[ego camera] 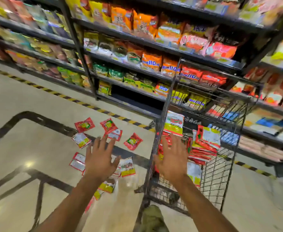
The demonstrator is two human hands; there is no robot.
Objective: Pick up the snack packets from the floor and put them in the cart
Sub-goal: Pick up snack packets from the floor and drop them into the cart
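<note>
Left hand (pixel 100 162) spread flat, fingers apart, holding nothing, above snack packets (pixel 107 141) scattered on floor (pixel 28 97). Right hand (pixel 173 162) also spread wide, empty, over near-left corner of cart (pixel 221 173). More red and white packets (pixel 204 144) piled inside cart. One packet (pixel 174 123) stands up against cart's far-left rim. Shelves (pixel 154 46) full of bags behind cart. Picture blurry.

Bare floor (pixel 20 101) lies open left and far of the scattered snack packets (pixel 109 125). The cart (pixel 155 148) rail and stocked shelves (pixel 137 67) block the right and far sides.
</note>
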